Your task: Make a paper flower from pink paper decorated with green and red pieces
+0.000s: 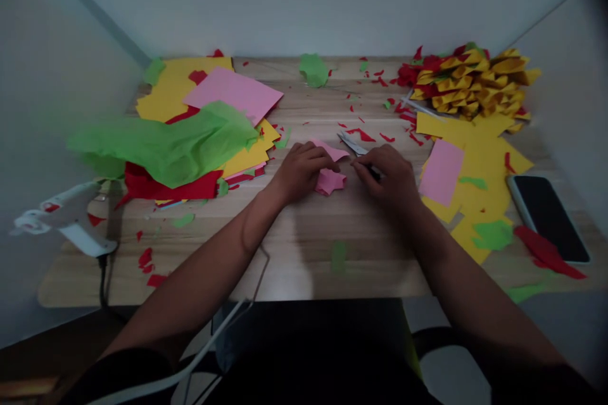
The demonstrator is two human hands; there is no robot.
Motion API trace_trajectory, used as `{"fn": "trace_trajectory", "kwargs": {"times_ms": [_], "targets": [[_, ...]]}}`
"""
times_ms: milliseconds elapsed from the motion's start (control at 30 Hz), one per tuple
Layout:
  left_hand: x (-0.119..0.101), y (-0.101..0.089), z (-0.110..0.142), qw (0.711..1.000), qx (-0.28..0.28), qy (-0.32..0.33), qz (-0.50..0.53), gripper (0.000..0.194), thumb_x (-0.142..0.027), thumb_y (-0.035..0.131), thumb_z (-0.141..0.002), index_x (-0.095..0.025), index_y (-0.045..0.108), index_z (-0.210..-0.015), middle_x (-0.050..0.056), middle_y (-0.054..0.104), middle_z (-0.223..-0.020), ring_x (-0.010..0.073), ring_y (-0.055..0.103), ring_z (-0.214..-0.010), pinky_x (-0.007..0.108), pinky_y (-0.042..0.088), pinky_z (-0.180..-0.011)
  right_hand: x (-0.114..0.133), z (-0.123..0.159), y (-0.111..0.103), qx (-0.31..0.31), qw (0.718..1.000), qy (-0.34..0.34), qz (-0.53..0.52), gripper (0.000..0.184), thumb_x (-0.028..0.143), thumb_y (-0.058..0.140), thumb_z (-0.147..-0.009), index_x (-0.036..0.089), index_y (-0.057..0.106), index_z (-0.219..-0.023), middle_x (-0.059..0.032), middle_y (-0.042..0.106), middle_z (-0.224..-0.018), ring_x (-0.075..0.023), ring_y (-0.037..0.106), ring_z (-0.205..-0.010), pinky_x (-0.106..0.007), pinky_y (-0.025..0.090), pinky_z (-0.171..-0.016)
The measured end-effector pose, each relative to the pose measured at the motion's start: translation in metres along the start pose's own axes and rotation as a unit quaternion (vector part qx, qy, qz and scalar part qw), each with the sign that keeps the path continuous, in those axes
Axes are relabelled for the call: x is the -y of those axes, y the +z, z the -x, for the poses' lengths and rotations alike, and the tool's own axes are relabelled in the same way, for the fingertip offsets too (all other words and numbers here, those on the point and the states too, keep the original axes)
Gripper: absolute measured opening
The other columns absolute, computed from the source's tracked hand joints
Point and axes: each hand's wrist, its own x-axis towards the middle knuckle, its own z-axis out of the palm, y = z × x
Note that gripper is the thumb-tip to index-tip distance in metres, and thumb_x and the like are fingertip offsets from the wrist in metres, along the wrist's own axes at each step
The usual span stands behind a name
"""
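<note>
While your left hand clamps creased, wavy-edged pink paper, your right hand grips silver-bladed metal scissors.

– From where does this view look?
– From the wearer's head, above the near side of the bench, facing forward and down.
– How near is it?
– Near enough that left fingers and right fingers sit mid-frame, yet wide enough to include the wall beyond.

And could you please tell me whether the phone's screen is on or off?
It looks off: the phone shows only a dark, unlit front.
</note>
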Motion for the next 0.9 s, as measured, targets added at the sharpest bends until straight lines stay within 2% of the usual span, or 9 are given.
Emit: {"fn": "trace_trajectory", "kwargs": {"times_ms": [167,267,333,433,500,600,700,800,900], "targets": [[-0.008,-0.001,0.001,0.995,-0.088,-0.013,0.043,0.029,-0.006,0.046,-0.089,-0.021,0.070,-0.097,0.005,0.073,-0.098,0.0199,0.062,-0.096,0.038,0.042,-0.086,0.039,0.033,-0.018,-0.027,0.999,0.034,0.012,0.021,0.031,0.053,-0.098,0.023,0.068,-0.086,-0.0068,0.069,-0.083,-0.0226,0.064,-0.084,-0.037,0.051,-0.080],[-0.012,-0.001,0.002,0.989,-0.128,-0.020,0.072,0.019,-0.015,0.048,-0.094,-0.020,0.066,-0.097,0.006,0.071,-0.096,0.0196,0.062,-0.095,0.038,0.044,-0.087,0.062,0.072,-0.016,0.092,0.994,0.055,-0.009,0.016,0.029,0.055,-0.098,0.024,0.069,-0.094,-0.0059,0.069,-0.088,-0.0225,0.066,-0.084,-0.038,0.054,-0.076],[-0.012,0.000,0.003,0.982,-0.155,-0.043,0.098,0.013,-0.023,0.051,-0.096,-0.020,0.063,-0.100,0.007,0.070,-0.096,0.0193,0.063,-0.093,0.037,0.046,-0.087,0.073,0.097,-0.010,0.118,0.991,0.059,-0.002,0.015,0.031,0.059,-0.096,0.026,0.071,-0.104,-0.0080,0.070,-0.096,-0.0259,0.066,-0.092,-0.042,0.055,-0.082],[-0.009,0.006,0.004,0.961,-0.202,-0.072,0.173,0.019,-0.029,0.051,-0.098,-0.021,0.057,-0.114,0.004,0.066,-0.091,0.0163,0.063,-0.084,0.034,0.049,-0.082,0.082,0.124,0.003,0.085,0.994,0.069,0.022,0.021,0.034,0.064,-0.093,0.026,0.071,-0.111,-0.0110,0.068,-0.100,-0.0287,0.064,-0.092,-0.047,0.055,-0.082],[-0.006,0.010,0.004,0.945,-0.223,-0.077,0.225,0.024,-0.029,0.050,-0.100,-0.021,0.052,-0.122,0.001,0.063,-0.084,0.0142,0.062,-0.077,0.031,0.049,-0.077,0.085,0.132,0.009,0.062,0.994,0.088,0.025,0.014,0.032,0.065,-0.092,0.025,0.071,-0.102,-0.0103,0.067,-0.096,-0.0285,0.063,-0.089,-0.047,0.053,-0.080],[-0.005,0.011,0.004,0.935,-0.229,-0.078,0.258,0.021,-0.029,0.051,-0.099,-0.021,0.056,-0.118,-0.001,0.061,-0.079,0.0128,0.060,-0.072,0.029,0.048,-0.071,0.086,0.134,0.012,0.070,0.991,0.111,-0.004,0.006,0.028,0.064,-0.091,0.024,0.066,-0.087,-0.0072,0.068,-0.088,-0.0271,0.063,-0.087,-0.045,0.050,-0.080],[-0.006,0.007,0.004,0.936,-0.204,-0.066,0.279,0.017,-0.034,0.055,-0.097,-0.019,0.063,-0.099,0.000,0.062,-0.077,0.0119,0.058,-0.068,0.027,0.046,-0.068,0.083,0.122,0.005,0.069,0.985,0.134,-0.082,0.009,0.028,0.064,-0.090,0.022,0.063,-0.084,-0.0051,0.068,-0.085,-0.0226,0.063,-0.082,-0.038,0.049,-0.076],[-0.007,0.000,0.004,0.935,-0.171,-0.049,0.306,0.029,-0.042,0.055,-0.097,-0.018,0.065,-0.085,0.000,0.063,-0.070,0.0126,0.057,-0.065,0.028,0.044,-0.067,0.075,0.094,-0.004,0.001,0.976,0.171,-0.132,0.015,0.032,0.065,-0.089,0.021,0.063,-0.079,-0.0035,0.068,-0.083,-0.0178,0.060,-0.074,-0.031,0.047,-0.071],[-0.006,-0.005,0.003,0.952,-0.126,-0.008,0.280,0.038,-0.054,0.060,-0.093,-0.019,0.069,-0.084,0.003,0.069,-0.076,0.0154,0.059,-0.072,0.031,0.043,-0.074,0.065,0.053,-0.006,-0.084,0.969,0.191,-0.134,0.020,0.036,0.068,-0.084,0.020,0.064,-0.073,-0.0006,0.065,-0.074,-0.0150,0.054,-0.066,-0.029,0.043,-0.066]]}}
